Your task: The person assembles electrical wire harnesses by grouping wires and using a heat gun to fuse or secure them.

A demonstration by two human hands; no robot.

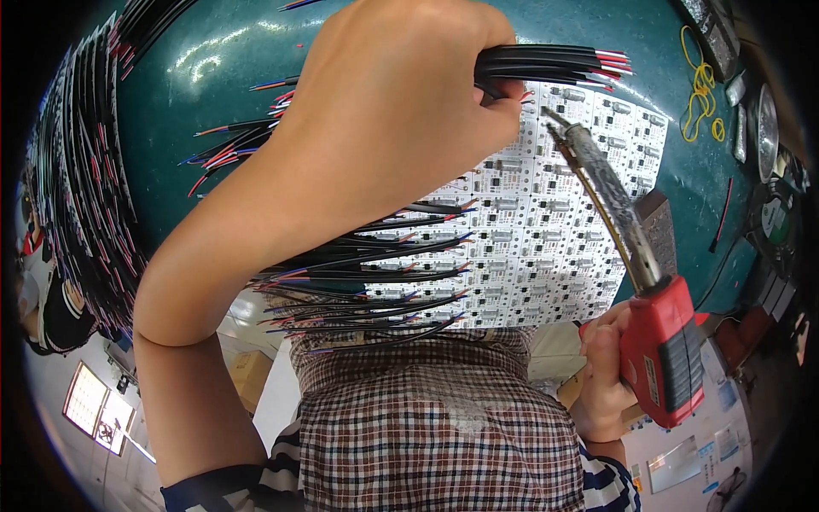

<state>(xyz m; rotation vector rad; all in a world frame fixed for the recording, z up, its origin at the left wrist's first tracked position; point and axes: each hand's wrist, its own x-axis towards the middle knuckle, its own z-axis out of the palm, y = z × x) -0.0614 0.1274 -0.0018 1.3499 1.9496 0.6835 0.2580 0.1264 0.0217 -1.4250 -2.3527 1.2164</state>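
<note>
My left hand (444,94) reaches across to the far side of the work and is closed round a bundle of black cables (546,61) with stripped red and white wire ends. Below it lies a white panel of small circuit boards (559,243), filled with repeated components. In my right hand (604,375) is a red and black soldering gun (664,341). Its metal tip points up and left, just above the panel, close to my left fingertips. Several loose black cables (409,247) stretch from the panel's left part under my forearm. My left hand hides part of the bundle.
A large row of black cables (85,171) fills the left side of the green table (213,38). At the right are a dark block (655,226) beside the panel, a yellow cord (701,90), a single thin cable (722,213) and a round metal dish (766,128).
</note>
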